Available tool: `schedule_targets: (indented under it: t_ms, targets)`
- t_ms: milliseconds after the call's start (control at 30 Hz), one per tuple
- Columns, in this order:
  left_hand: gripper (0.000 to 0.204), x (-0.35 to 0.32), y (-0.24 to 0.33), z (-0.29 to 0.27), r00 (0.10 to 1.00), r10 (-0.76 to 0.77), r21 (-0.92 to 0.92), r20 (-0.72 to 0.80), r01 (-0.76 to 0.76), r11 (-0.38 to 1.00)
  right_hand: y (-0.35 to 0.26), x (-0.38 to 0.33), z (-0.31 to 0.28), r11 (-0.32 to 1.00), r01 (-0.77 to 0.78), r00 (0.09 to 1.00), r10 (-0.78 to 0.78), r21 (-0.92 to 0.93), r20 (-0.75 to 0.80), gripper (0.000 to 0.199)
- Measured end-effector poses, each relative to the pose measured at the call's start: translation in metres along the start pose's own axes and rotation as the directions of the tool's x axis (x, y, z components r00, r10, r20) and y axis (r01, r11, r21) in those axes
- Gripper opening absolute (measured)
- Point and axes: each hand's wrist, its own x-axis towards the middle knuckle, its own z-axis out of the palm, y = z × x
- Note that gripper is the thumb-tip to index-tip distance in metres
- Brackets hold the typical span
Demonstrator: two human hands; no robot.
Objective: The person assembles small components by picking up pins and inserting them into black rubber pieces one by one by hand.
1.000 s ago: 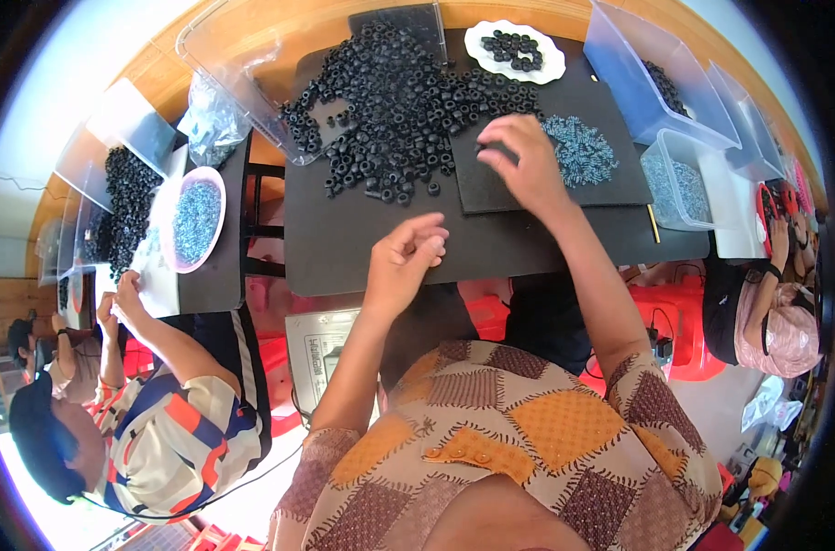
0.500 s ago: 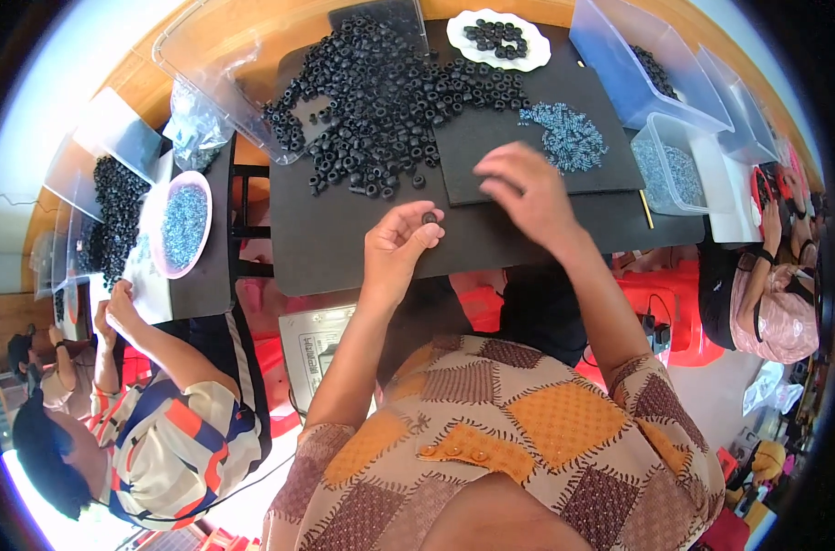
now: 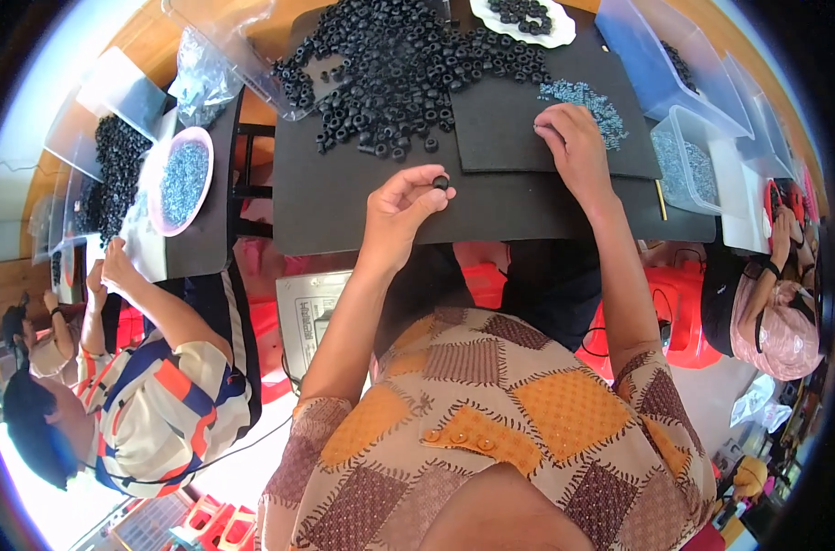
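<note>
My left hand point(image 3: 394, 216) pinches a small round black ring-shaped part point(image 3: 441, 183) between thumb and fingertips, over the near part of the dark table. My right hand point(image 3: 578, 151) is above the black mat point(image 3: 500, 138), its thumb and forefinger drawn together. Whatever lies between those fingertips is too small to name. Just behind that hand, small translucent blue pieces point(image 3: 610, 119) are spread on the mat. Beyond my left hand lies a large heap of black ring-shaped parts point(image 3: 381, 83), its nearest pieces loose on the table.
A white scalloped plate point(image 3: 557, 33) holds more black parts. To the right stand a blue bin point(image 3: 652, 78) and a clear tub point(image 3: 670, 184) of blue pieces, with a yellow stick point(image 3: 661, 199) close by. At left, a person point(image 3: 151, 395) works beside a pink bowl point(image 3: 208, 184).
My right hand has moved right to the edge of the blue pieces, and its fingers have closed together. My left hand still holds the black part. The whole view has shifted slightly.
</note>
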Motion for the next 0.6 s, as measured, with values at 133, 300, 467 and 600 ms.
schedule_targets:
  t_ms: [133, 300, 467, 600]
  targets:
    - [0.026, 0.000, 0.001, 0.001, 1.000, 0.010, -0.033, -0.010, -0.010, 0.999, -0.054, -0.005, 0.001, 0.869, -0.226, 0.974, 0.190, 0.439, 0.125, 0.010]
    - [0.026, 0.000, -0.004, -0.004, 0.997, 0.067, 0.000, 0.043, -0.067, 0.998, -0.089, -0.017, 0.014, 0.629, -0.282, 0.959, 0.202, 0.725, 0.198, 0.009]
    - [0.024, -0.005, 0.001, -0.004, 0.999, -0.020, -0.176, 0.046, 0.028, 0.984, -0.102, -0.023, 0.017, 0.507, -0.331, 0.941, 0.238, 0.796, 0.239, 0.008]
    - [0.030, -0.006, -0.002, -0.007, 0.991, -0.087, -0.300, 0.101, 0.114, 0.947, -0.112, -0.020, 0.010, 0.622, -0.302, 0.953, 0.224, 0.723, 0.205, 0.008]
